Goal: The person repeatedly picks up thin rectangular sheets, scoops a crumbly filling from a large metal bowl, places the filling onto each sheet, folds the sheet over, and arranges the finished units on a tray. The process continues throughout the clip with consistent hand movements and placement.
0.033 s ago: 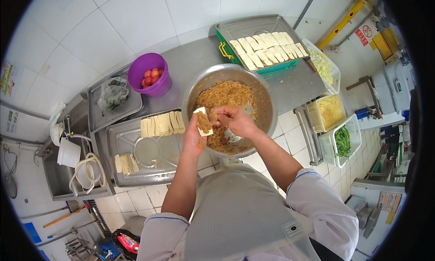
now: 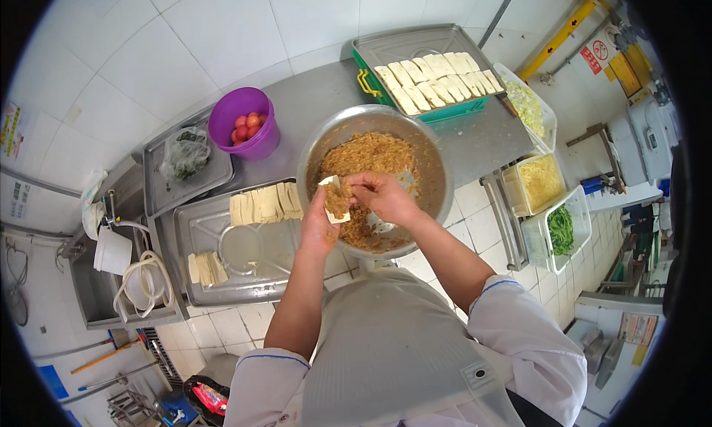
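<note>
My left hand point(image 2: 317, 228) is closed round the edges of a pale rectangular slice point(image 2: 340, 218), which looks like tofu. Brown minced filling point(image 2: 338, 195) covers much of its upper face. At its right side my right hand point(image 2: 386, 197) has its fingers bunched against the filling; the fingertips are partly hidden. Both hands are over the near left part of a large steel bowl point(image 2: 443, 163) of the same brown mixture point(image 2: 371, 151). More pale slices point(image 2: 264, 203) stand in a row on a metal tray point(image 2: 278, 262) to the left, with a smaller bunch point(image 2: 207, 268) nearer me.
Behind the bowl to the right, a tray point(image 2: 386, 50) with two rows of slices point(image 2: 437, 82) rests on a green crate point(image 2: 454, 112). A purple bucket point(image 2: 248, 145) of tomatoes stands back left. Tubs of cut vegetables point(image 2: 561, 230) line the right; a sink point(image 2: 93, 290) lies far left.
My right fingers have shifted slightly on the filling, and it spreads a little differently over the slice. My left hand still holds the slice in nearly the same place.
</note>
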The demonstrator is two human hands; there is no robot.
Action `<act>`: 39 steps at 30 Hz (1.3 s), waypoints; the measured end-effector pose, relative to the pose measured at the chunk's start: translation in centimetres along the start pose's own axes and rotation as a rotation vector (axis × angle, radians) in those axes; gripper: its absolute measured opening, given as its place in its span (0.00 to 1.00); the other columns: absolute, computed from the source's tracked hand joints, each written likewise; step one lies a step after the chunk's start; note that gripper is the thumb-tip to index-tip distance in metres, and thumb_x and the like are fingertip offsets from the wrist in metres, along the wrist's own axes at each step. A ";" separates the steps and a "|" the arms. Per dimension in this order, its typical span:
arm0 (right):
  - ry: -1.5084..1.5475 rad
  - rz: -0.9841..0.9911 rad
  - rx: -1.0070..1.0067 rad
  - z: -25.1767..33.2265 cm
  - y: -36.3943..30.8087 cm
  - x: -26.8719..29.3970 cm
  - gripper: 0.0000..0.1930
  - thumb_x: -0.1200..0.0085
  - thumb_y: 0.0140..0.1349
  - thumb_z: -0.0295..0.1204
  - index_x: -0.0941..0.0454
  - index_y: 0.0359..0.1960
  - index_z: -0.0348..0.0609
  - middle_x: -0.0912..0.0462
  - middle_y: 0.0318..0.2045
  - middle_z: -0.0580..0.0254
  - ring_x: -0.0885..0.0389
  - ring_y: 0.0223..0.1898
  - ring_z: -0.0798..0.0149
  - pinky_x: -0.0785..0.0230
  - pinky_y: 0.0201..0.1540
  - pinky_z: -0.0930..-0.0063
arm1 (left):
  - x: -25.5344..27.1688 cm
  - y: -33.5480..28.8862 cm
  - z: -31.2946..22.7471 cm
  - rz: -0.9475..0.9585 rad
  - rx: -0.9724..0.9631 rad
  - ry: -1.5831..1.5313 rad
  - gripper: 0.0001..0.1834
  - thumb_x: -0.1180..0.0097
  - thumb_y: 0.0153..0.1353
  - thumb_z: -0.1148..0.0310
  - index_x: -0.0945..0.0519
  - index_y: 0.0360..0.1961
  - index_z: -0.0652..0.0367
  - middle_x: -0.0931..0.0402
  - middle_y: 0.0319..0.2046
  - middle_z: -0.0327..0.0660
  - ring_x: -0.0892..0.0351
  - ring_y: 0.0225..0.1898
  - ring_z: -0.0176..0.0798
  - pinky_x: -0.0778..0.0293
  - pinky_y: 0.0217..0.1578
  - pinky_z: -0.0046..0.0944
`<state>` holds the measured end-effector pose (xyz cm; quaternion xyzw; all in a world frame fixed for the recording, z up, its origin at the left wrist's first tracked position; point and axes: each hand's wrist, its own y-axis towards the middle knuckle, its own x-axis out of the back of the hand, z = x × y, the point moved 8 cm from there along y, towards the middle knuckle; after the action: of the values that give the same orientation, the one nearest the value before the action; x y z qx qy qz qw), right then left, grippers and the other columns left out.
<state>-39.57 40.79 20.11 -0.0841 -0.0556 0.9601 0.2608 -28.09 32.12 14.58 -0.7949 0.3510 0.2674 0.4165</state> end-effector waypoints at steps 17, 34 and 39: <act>-0.511 -0.149 0.120 3.7 -0.4 -0.2 0.07 0.38 0.67 0.26 0.16 0.45 0.39 0.17 0.41 0.52 0.13 0.33 0.57 0.21 0.38 0.64 | -1.7 -0.9 0.7 0.095 -0.028 0.004 0.21 0.45 0.77 0.58 0.25 0.65 0.56 0.18 0.55 0.39 0.16 0.56 0.39 0.20 0.58 0.45; -1.060 0.091 0.626 5.3 -4.7 -7.0 0.29 0.46 0.74 0.37 0.32 0.71 0.32 0.36 0.75 0.40 0.42 0.77 0.37 0.49 0.79 0.47 | -3.5 -2.2 -1.5 0.224 -0.020 -0.260 0.40 0.61 0.77 0.35 0.35 0.74 0.56 0.30 0.70 0.44 0.33 0.72 0.49 0.36 0.71 0.51; -0.792 -0.161 0.595 5.5 -4.7 -3.4 0.24 0.48 0.74 0.32 0.28 0.68 0.35 0.30 0.71 0.41 0.33 0.73 0.39 0.40 0.75 0.52 | -2.3 -1.7 -2.9 0.182 -0.136 -0.298 0.39 0.62 0.79 0.39 0.35 0.73 0.64 0.30 0.69 0.48 0.32 0.71 0.50 0.35 0.72 0.51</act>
<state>-35.43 42.74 26.68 0.3694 0.1196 0.8693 0.3058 -27.79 31.11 18.45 -0.7377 0.3369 0.4419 0.3835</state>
